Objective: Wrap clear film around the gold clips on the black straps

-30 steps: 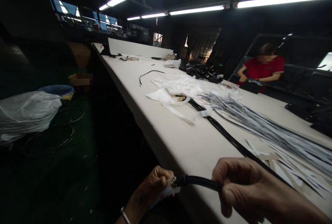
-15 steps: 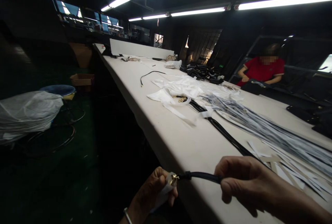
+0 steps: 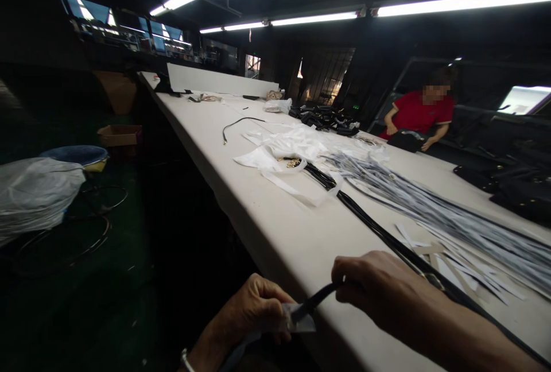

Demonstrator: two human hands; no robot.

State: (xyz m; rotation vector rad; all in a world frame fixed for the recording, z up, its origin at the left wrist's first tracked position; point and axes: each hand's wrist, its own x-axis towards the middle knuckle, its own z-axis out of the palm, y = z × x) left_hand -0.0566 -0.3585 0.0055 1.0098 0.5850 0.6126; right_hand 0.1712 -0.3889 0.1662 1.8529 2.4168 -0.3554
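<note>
My left hand (image 3: 260, 306) is closed at the table's near edge, pinching a whitish translucent strip (image 3: 303, 321) wrapped around the end of a black strap (image 3: 316, 298). The gold clasp on that end is covered by the wrap and my fingers. My right hand (image 3: 370, 283) is closed on the same strap a short way along, so a bent length spans between the two hands. Beyond them, a bundle of black straps (image 3: 365, 217) with gold clasps (image 3: 294, 163) lies on the table, with white strips around its far end.
White sheets (image 3: 288, 145) and grey wrapped straps (image 3: 400, 188) spread over the pale table (image 3: 258, 205). Paper strips (image 3: 451, 263) lie near my right arm. A person in red (image 3: 424, 112) works across the table. On the left stand a covered pile (image 3: 38, 197) and a blue-topped stool (image 3: 75, 155).
The gold clasp, visible before in my left fingers, is now covered by the translucent strip. My right hand has moved left, closer to my left hand. The view has shifted slightly.
</note>
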